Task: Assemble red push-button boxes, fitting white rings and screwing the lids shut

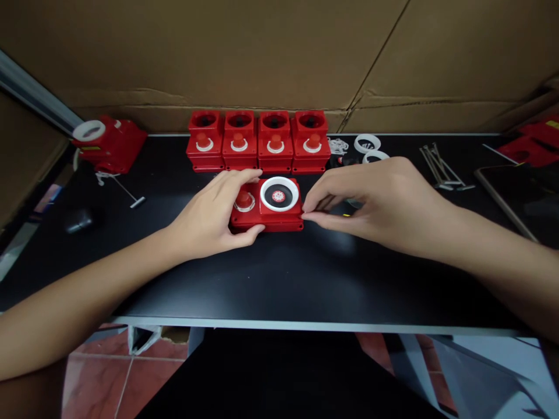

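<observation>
A red alarm-like box lies on the dark table in front of me. On its face are a white ring around a black disc with a red-and-white centre, and a red dome with a white collar. My left hand grips the box at its left end, thumb on the near side and fingers on the far side. At the box's right edge, my right hand has thumb and forefinger pinched together by the corner; whatever is between the fingertips is too small to make out.
Several similar red boxes stand in a row at the back. Another red box with a cord sits far left. White rings, metal T-shaped rods and red parts lie to the right. A cardboard wall rises behind.
</observation>
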Tool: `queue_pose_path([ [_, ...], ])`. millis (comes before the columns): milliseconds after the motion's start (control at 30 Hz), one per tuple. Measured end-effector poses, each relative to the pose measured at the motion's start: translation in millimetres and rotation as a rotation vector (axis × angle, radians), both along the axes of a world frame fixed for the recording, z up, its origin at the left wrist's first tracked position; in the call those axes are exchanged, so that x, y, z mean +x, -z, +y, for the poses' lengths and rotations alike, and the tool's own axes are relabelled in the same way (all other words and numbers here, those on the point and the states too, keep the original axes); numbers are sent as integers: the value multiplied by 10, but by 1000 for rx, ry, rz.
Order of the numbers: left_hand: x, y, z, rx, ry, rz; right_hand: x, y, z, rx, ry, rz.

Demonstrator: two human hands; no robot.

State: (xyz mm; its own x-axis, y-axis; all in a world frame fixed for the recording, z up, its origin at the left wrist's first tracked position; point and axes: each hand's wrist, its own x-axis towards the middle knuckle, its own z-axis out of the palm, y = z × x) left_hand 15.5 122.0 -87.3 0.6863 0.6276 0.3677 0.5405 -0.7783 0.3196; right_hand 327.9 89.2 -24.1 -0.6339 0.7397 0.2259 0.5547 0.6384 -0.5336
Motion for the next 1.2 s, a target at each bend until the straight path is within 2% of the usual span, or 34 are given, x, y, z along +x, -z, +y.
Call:
queue_pose_path([
  [167,3,1,3,29,28,-16,-18,45,-1,-77,49,33],
  [400,-5,5,1,-2,-20,22,-46,86,-7,-195,121,116],
  [900,6,5,1,29,40,-37,-38,119,-44,-17,88,33],
  [1033,6,-18,-10,11,30,-25,-40,129,-37,-34,67,18],
  [1133,5,-28,-10,17,36,-19,-16,42,-39,-30,67,-19],
  [1200,3,-26,-6,31,45,-20,68,-83,-56,38,58,-110],
])
